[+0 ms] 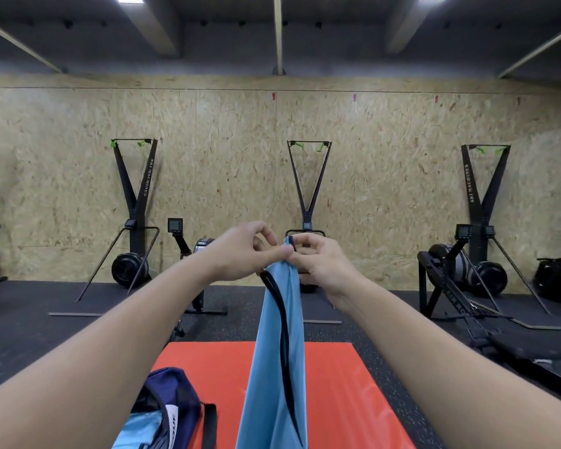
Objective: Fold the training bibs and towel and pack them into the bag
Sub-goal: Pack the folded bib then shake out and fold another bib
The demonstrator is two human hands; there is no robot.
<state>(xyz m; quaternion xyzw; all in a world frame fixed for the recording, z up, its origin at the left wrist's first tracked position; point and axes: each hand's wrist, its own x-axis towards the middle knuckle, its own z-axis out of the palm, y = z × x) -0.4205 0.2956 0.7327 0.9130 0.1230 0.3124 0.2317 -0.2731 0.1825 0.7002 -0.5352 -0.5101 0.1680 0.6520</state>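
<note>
Plainly mid-fold, seen from the head camera: left hand [240, 251] and right hand [321, 264] raised together in front, each pinching the top edge of a light blue training bib [277, 351] between thumb and curled fingers, hands nearly touching. Bib hanging straight down in a narrow drape, dark trim running along its length, lower end out of view at the bottom edge, above an orange mat [337, 384] laid on the dark floor. At lower left, on the mat's near corner, a navy bag [172, 393], open, with more light blue cloth [136, 429] showing inside or just beside it; cannot tell which. No towel to be made out. Against the chipboard wall [62, 173], ski machines [136, 222] standing in a row. Step in hand, by judgement: matching the bib's shoulders before halving it. Next move likely calls for lowering the cloth flat onto the mat or doubling it in the air, keeping edges aligned, then carrying it to the bag.
</note>
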